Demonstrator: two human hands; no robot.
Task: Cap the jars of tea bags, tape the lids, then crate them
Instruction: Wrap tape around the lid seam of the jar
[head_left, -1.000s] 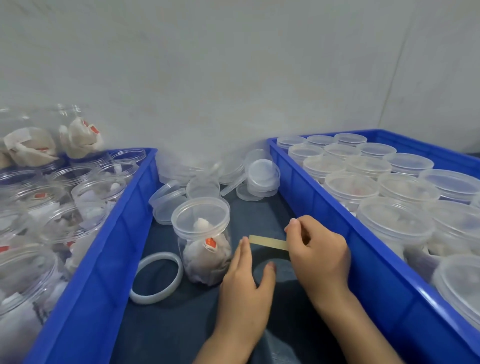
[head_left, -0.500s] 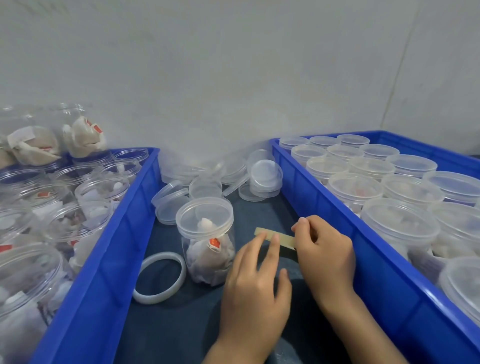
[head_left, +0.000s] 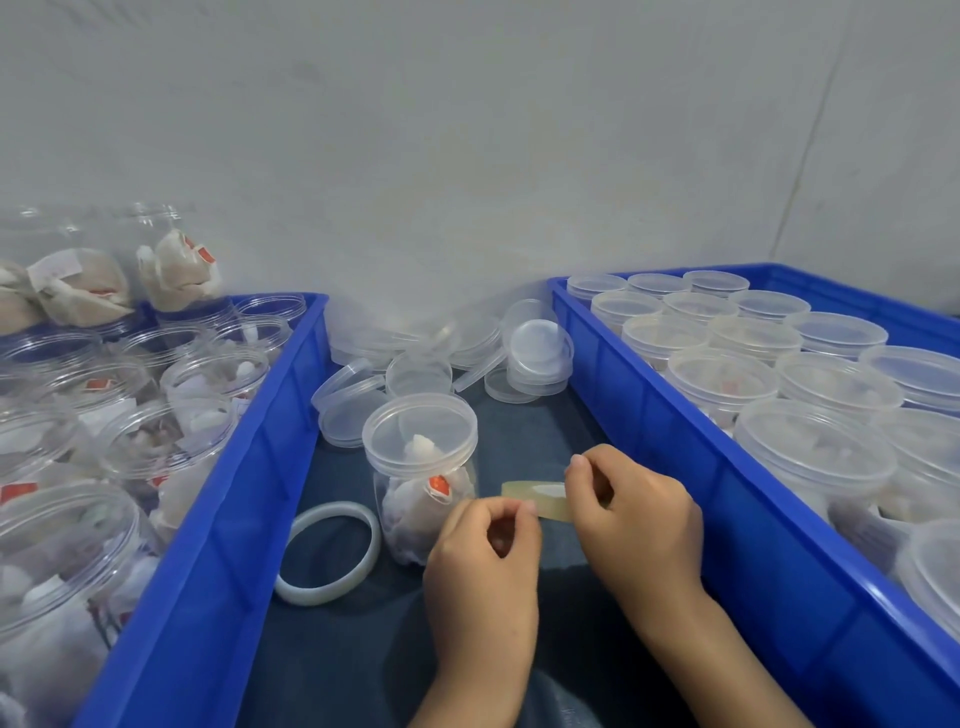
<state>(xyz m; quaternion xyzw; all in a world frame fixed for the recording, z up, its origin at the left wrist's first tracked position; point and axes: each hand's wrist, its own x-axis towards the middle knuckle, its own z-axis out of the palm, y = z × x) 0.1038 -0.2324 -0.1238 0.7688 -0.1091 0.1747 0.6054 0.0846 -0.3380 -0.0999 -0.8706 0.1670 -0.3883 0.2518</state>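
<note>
Two hands meet over a desk between two crates.
A capped jar (head_left: 421, 467) stands just left of the left hand (head_left: 480, 566), a ring (head_left: 327, 553) farther left; loose lids (head_left: 441, 358) lie behind; the right hand (head_left: 639, 514) sits beside the right crate (head_left: 727, 525), the left crate (head_left: 249, 499) far left.

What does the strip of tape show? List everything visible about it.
The strip of tape is a short, narrow, yellowish translucent piece with a glossy patch. It is held roughly level between the two hands, above the dark cloth, just right of the capped jar. The left hand pinches its near end; the right hand pinches its right end. It does not touch the jar.
</note>
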